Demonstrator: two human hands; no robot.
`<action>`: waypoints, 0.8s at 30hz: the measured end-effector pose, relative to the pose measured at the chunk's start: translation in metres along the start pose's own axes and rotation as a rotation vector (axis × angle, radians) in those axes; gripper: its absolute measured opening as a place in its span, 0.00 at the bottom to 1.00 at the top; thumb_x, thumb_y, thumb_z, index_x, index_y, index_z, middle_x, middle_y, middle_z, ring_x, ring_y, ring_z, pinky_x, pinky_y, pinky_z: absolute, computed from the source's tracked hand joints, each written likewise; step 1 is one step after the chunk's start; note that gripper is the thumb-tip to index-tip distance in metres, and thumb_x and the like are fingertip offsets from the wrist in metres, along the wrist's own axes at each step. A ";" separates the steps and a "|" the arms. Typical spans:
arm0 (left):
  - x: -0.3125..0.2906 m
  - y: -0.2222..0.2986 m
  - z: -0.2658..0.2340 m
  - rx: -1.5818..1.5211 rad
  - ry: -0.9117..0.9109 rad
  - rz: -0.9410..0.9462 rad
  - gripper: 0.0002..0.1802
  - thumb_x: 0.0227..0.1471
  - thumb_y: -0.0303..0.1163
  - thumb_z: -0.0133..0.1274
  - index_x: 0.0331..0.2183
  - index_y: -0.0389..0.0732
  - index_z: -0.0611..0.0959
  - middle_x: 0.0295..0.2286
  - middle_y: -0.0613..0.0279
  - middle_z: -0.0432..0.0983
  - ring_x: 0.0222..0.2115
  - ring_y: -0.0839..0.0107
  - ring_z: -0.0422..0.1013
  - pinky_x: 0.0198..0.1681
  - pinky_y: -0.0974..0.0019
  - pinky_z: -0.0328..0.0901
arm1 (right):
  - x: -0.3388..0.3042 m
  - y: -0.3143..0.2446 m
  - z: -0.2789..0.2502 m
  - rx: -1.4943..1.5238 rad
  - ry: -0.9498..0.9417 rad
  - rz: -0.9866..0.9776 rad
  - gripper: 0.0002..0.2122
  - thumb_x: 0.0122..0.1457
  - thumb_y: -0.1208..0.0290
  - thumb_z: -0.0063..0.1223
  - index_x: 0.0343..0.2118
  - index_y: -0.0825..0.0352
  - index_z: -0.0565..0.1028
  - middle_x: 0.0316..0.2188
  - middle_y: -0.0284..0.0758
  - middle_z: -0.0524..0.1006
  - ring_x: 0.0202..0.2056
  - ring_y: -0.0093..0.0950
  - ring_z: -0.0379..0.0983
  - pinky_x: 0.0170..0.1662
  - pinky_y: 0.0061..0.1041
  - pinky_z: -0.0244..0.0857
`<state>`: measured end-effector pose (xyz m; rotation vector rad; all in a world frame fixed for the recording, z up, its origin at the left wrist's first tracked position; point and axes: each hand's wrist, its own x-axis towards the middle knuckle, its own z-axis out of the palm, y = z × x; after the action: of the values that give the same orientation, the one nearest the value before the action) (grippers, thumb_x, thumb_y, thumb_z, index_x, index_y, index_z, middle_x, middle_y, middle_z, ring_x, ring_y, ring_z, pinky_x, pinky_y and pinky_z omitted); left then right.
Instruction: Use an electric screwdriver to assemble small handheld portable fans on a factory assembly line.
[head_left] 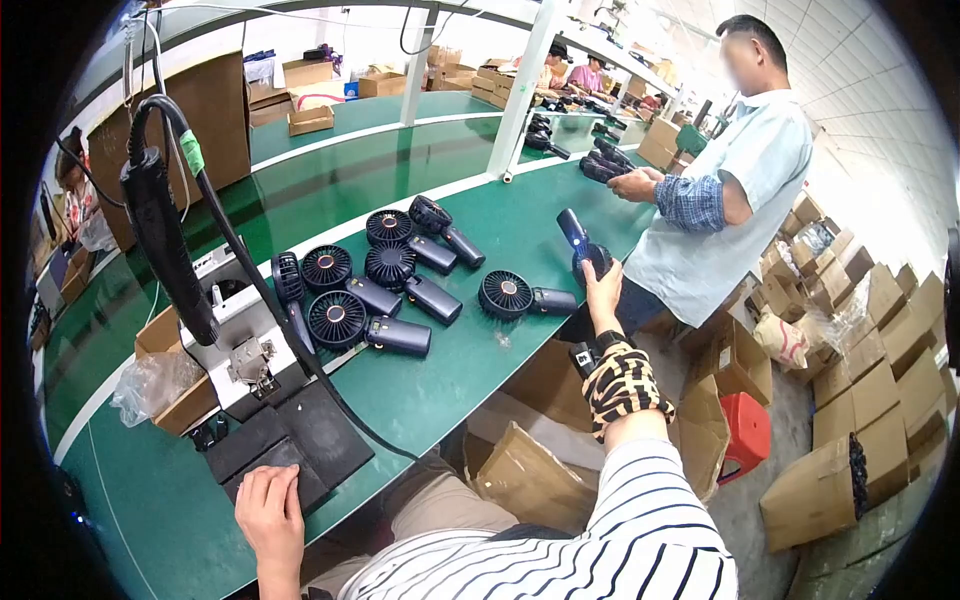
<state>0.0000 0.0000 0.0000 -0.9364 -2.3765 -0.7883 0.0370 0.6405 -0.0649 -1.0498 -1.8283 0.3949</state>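
Head view: right fingers point(612, 276) clamp a fan point(580, 248), long axis slanting, handle point(571, 226) up-left; left fingers point(268, 486) rest together.

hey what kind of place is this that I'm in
Most likely a factory or assembly workshop. Several small fans lie on a long green bench, a corded tool hangs over it, and cardboard boxes stand about the floor.
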 end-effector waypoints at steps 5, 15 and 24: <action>0.003 0.002 0.001 0.006 0.020 0.021 0.09 0.42 0.20 0.58 0.31 0.38 0.80 0.28 0.60 0.74 0.32 0.60 0.72 0.35 0.59 0.65 | 0.003 0.000 0.001 -0.011 0.019 -0.026 0.34 0.51 0.48 0.60 0.53 0.68 0.62 0.48 0.49 0.69 0.51 0.47 0.65 0.54 0.41 0.59; 0.001 0.004 -0.003 0.008 0.017 0.009 0.09 0.42 0.20 0.58 0.31 0.39 0.80 0.28 0.60 0.74 0.32 0.61 0.71 0.34 0.60 0.64 | -0.004 -0.005 -0.002 -0.050 -0.008 0.009 0.38 0.51 0.45 0.59 0.55 0.73 0.62 0.51 0.54 0.68 0.54 0.48 0.65 0.56 0.39 0.58; 0.003 0.005 -0.005 0.017 0.017 0.028 0.08 0.42 0.20 0.58 0.30 0.39 0.80 0.28 0.60 0.74 0.32 0.61 0.72 0.33 0.61 0.64 | -0.002 0.000 0.003 -0.027 0.038 0.007 0.36 0.51 0.47 0.59 0.54 0.71 0.61 0.50 0.51 0.68 0.53 0.48 0.63 0.56 0.40 0.57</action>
<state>0.0029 0.0008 0.0068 -0.9506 -2.3471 -0.7611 0.0349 0.6396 -0.0679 -1.0762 -1.8015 0.3533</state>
